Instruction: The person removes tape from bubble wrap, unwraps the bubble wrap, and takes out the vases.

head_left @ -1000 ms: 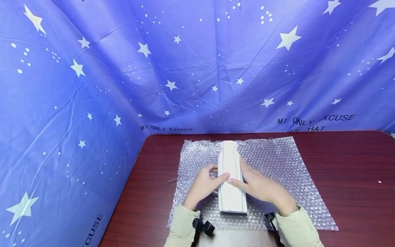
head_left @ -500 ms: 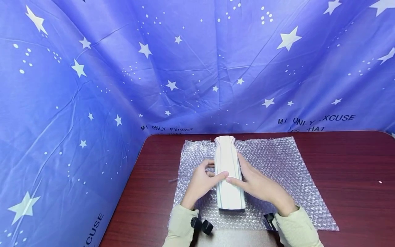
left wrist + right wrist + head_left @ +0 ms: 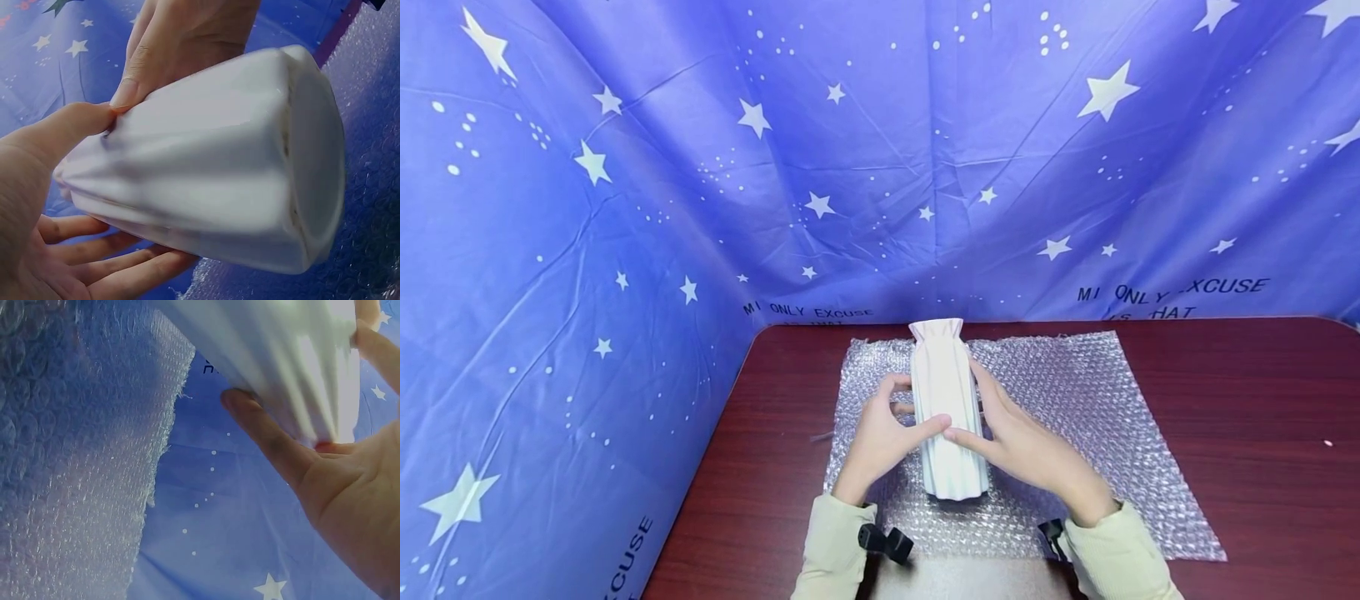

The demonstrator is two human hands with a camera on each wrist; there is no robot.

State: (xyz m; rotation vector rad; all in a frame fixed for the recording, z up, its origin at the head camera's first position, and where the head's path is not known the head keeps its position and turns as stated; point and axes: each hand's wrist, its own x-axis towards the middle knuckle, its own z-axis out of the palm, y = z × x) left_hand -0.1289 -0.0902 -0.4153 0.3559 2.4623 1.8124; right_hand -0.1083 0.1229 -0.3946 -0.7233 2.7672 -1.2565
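Observation:
A white fluted vase (image 3: pixel 942 379) with a pinched neck and flared rim is held over the bubble wrap (image 3: pixel 1052 375), its neck pointing away from me. My left hand (image 3: pixel 877 437) holds its left side, thumb on the upper face and fingers along the side and underneath. My right hand (image 3: pixel 1026 446) grips the right side, its thumb close to the other thumb. In the left wrist view the vase (image 3: pixel 200 162) shows its base, with a rough scalloped edge. In the right wrist view, fingers (image 3: pixel 269 434) touch the vase's ridged side (image 3: pixel 287 369).
The bubble wrap lies flat on a dark red wooden table (image 3: pixel 1247 417). A blue star-printed curtain (image 3: pixel 865 150) hangs behind and to the left. A tiny white speck (image 3: pixel 1327 443) lies on the table at the right. Black wrist straps (image 3: pixel 886 543) sit at both cuffs.
The vase has moved slightly left and away from me, still in both hands. It has turned, so its folded neck and ridges show more clearly. The bubble wrap has stayed put.

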